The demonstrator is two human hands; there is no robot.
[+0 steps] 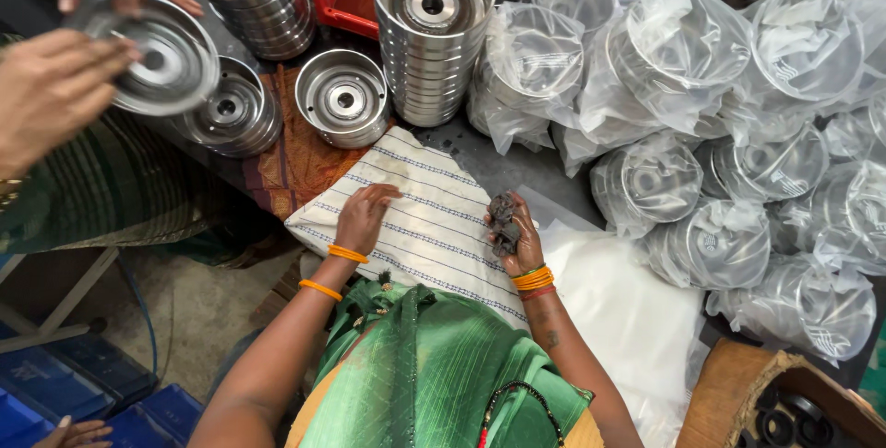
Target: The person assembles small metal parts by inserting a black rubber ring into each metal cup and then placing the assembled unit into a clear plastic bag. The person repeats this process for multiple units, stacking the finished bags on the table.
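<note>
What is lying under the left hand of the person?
The left hand rests on a white striped cloth. The right hand holds small dark parts. What lies beneath the cloth is covered.

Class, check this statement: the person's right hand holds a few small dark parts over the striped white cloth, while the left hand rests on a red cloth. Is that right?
Not quite. The left hand rests on the same striped white cloth, not a red one, as the head view shows. The rest stands: the right hand holds small dark parts over that cloth.
</note>
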